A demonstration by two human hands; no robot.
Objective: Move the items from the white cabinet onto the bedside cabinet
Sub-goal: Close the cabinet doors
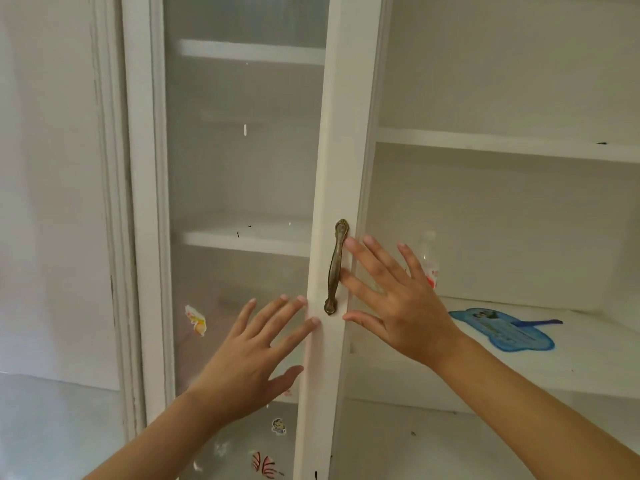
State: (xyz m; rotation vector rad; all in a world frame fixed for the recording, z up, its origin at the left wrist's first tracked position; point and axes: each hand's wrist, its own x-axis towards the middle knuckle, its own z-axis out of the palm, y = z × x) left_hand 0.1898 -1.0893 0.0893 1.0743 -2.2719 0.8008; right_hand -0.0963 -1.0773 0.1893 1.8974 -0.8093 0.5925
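Risking a swing of the glass door into the forearms or back across the opening, since only flat fingers are steadying its white stile and nothing is gripping the bronze handle. Also risking a knock to the clear plastic bottle from a hasty reach, it looking light and easy to tip.

Nearest, left hand spreading wide, fingertips touching the stile's front edge below the handle, holding nothing. Just beyond, right hand also splaying wide, fingers reaching toward the handle from the open side; contact impossible to confirm. Farther in, blue fan-shaped card lying flat on the white cabinet's shelf, bottle standing upright behind it near the back wall. Bedside cabinet not showing.
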